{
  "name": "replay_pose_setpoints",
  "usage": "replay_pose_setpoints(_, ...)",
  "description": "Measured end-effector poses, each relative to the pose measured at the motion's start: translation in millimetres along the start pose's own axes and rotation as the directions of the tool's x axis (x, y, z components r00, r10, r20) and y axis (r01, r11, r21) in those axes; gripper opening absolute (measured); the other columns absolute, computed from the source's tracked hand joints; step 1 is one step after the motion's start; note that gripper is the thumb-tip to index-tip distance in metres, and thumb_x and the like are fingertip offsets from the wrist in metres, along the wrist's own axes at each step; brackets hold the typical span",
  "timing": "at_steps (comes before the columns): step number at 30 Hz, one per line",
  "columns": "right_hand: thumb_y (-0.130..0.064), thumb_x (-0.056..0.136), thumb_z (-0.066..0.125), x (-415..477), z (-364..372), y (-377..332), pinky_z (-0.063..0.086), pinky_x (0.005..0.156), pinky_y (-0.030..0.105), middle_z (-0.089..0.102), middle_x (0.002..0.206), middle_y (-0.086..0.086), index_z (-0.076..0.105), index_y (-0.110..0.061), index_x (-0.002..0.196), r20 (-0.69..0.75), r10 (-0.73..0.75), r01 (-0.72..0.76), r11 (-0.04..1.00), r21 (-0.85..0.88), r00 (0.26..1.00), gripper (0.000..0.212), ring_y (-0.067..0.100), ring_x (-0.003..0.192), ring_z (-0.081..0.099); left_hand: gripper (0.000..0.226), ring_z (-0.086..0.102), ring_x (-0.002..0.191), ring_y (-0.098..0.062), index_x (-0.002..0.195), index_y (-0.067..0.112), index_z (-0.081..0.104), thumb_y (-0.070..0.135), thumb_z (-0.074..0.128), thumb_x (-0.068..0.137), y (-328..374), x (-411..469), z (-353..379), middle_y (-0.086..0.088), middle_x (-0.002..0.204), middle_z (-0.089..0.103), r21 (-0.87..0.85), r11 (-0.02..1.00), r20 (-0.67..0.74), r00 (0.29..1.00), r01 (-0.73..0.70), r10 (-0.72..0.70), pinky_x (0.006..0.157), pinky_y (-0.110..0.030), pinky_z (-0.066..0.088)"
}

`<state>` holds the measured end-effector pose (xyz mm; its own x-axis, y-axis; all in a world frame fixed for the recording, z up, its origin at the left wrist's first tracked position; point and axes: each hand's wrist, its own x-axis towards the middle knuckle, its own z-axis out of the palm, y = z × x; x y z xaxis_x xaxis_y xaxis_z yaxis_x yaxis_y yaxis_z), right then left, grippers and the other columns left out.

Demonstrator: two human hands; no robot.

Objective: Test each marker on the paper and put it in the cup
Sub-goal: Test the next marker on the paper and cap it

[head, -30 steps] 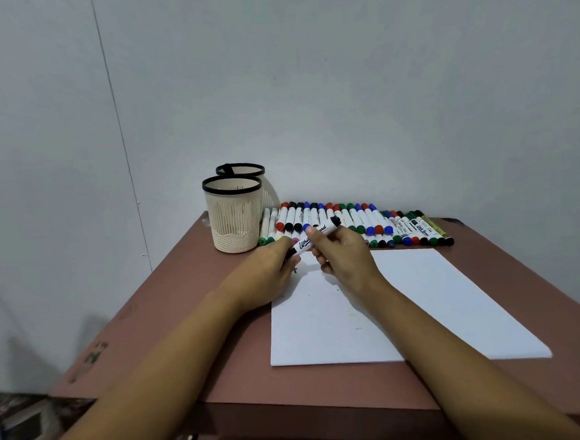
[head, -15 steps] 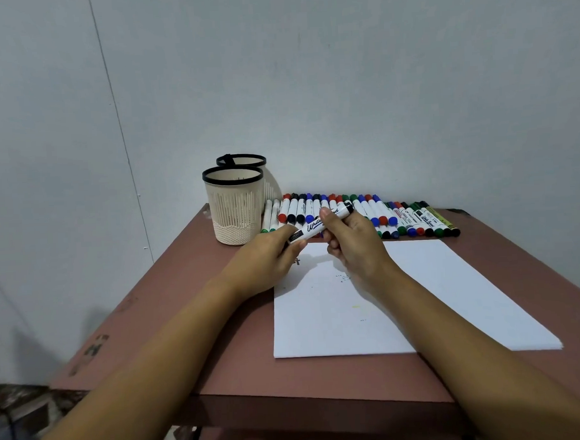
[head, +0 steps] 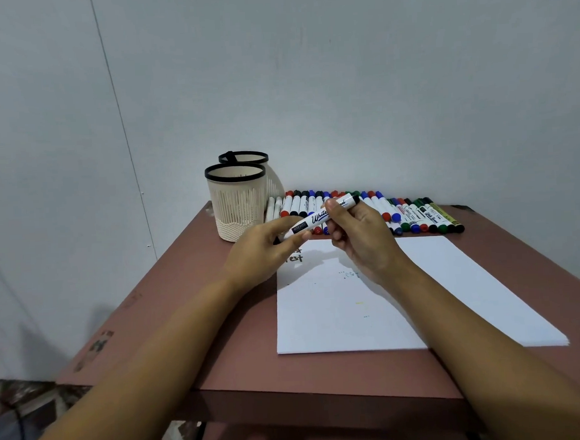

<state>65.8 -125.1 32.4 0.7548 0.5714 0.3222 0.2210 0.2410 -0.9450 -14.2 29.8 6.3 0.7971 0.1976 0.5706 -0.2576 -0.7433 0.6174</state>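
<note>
1. Two cream ribbed plastic cups with black rims stand at the table's back left corner, the front cup just ahead of the rear cup. I cannot see what either holds.
2. My left hand pinches the lower end of one white black-capped marker, held tilted above the paper's far left corner.
3. My right hand curls round that marker's barrel.
4. One white sheet of paper bears the black word "Test" beside my left hand.
5. A row of white markers with mixed coloured caps lines the back edge; too many overlap for me to count.
6. The reddish-brown table shows bare room left of the paper.
</note>
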Motion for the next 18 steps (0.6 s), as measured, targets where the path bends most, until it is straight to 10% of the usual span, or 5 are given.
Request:
replay_pose_setpoints(5, -0.027, 0.095, 0.055, 3, -3, -3, 0.039, 0.048, 0.019, 0.05, 0.061, -0.002, 0.057, -0.014, 0.081, -0.154, 0.073, -0.049, 0.987, 0.153, 0.985, 0.019, 0.009, 0.052, 0.044, 0.051, 0.055, 0.072, -0.001, 0.127, 0.031, 0.045, 0.051, 0.059, 0.082, 8, -4, -3, 0.011, 0.082, 0.058, 0.083, 0.988, -0.02, 0.991, 0.132, -0.131, 0.065, -0.021, 0.041)
replay_pose_setpoints(11, -0.025, 0.1, 0.045, 1, -2, -10, 0.06, 0.067, 0.042, 0.053, 0.089, 0.015, 0.043, -0.017, 0.092, -0.183, 0.209, -0.095, 0.866, 0.491, 0.961, 0.012, 0.032, 0.069, 0.069, 0.01, 0.046, 0.058, -0.012, 0.105, 0.022, 0.045, 0.021, 0.043, 0.095, -6, 3, -7, 0.001, 0.065, 0.051, -0.346, 0.89, -0.218, 0.897, 0.298, -0.385, 0.06, -0.029, 0.038)
replay_pose_setpoints(18, 0.006, 0.09, 0.051, 5, 14, -5, 0.055, 0.075, 0.031, 0.058, 0.076, 0.008, 0.052, -0.012, 0.088, -0.12, 0.185, -0.16, 0.969, 0.189, 0.975, 0.018, 0.019, 0.072, 0.063, 0.032, 0.051, 0.077, -0.019, 0.107, 0.022, 0.038, -0.003, 0.041, 0.088, -12, 0, -8, -0.007, 0.091, 0.056, -0.194, 0.914, -0.101, 0.919, 0.356, -0.38, 0.076, -0.034, 0.045)
